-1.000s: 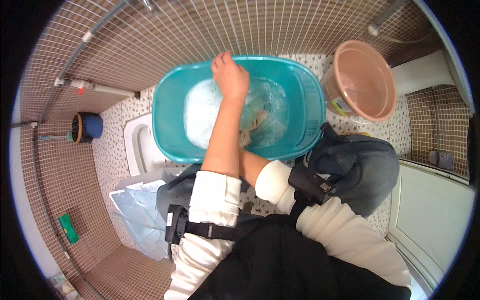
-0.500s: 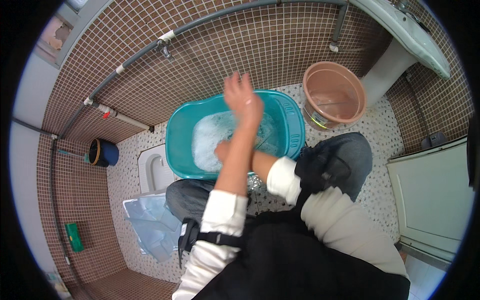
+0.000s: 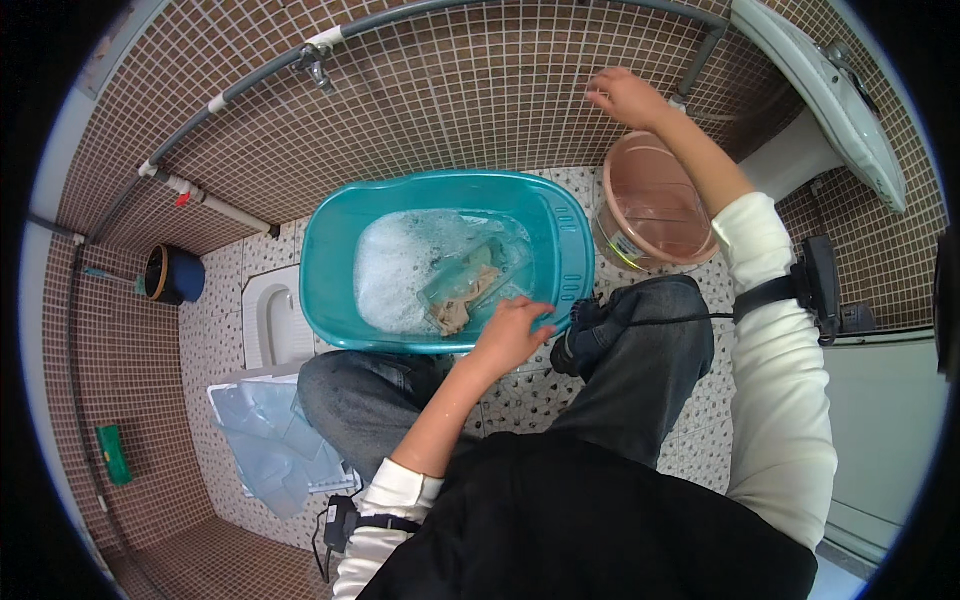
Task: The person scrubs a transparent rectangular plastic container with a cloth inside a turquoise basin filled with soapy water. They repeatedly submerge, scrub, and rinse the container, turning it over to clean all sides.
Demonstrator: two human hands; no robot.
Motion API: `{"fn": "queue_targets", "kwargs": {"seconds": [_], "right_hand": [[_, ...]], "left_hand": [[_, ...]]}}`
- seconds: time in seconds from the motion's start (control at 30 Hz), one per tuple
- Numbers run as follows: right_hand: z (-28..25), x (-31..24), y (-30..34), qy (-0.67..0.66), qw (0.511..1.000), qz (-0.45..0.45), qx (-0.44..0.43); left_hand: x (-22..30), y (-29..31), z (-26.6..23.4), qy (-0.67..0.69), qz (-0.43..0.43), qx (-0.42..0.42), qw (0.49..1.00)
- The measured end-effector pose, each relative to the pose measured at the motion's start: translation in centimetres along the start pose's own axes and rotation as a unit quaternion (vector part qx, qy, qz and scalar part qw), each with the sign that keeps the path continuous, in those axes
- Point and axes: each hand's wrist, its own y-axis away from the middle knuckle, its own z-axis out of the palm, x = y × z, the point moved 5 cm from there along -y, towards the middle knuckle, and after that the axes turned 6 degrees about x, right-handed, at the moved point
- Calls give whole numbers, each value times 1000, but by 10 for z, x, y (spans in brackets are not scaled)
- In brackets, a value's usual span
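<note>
A teal plastic tub (image 3: 320, 265) on the floor in front of me holds water and white suds (image 3: 390, 270). In the water lies a wet beige cloth (image 3: 452, 315) with a clear, greenish, see-through piece (image 3: 465, 275) around it, whose kind I cannot make out. My left hand (image 3: 510, 338) hovers by the tub's near rim, close to the cloth, fingers apart and holding nothing. Up at the right, my right hand (image 3: 630, 98) is raised over the far rim of a pink bucket (image 3: 612, 160); its fingers are loosely bent and apart, with nothing in them.
Left of the tub is a white squat toilet (image 3: 252, 320), with a dark blue bin (image 3: 185, 275) beyond. Pale blue plastic sheets (image 3: 275, 440) lie on the floor by my left knee. A pedestal sink (image 3: 815, 100) stands right. A tap (image 3: 316, 70) and grey pipe (image 3: 410, 15) run along the tiled wall.
My crossed arms have come apart. The left hand has dropped to the tub's near rim; the right has left the suds and risen toward the bucket. The cloth now shows.
</note>
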Motion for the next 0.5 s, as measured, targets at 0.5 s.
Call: {"fn": "queue_targets", "kwargs": {"seconds": [0.5], "right_hand": [[18,-84,-81,-42,987,-157,-9]], "left_hand": [[114,-136,70,71,181,-12,981]]}}
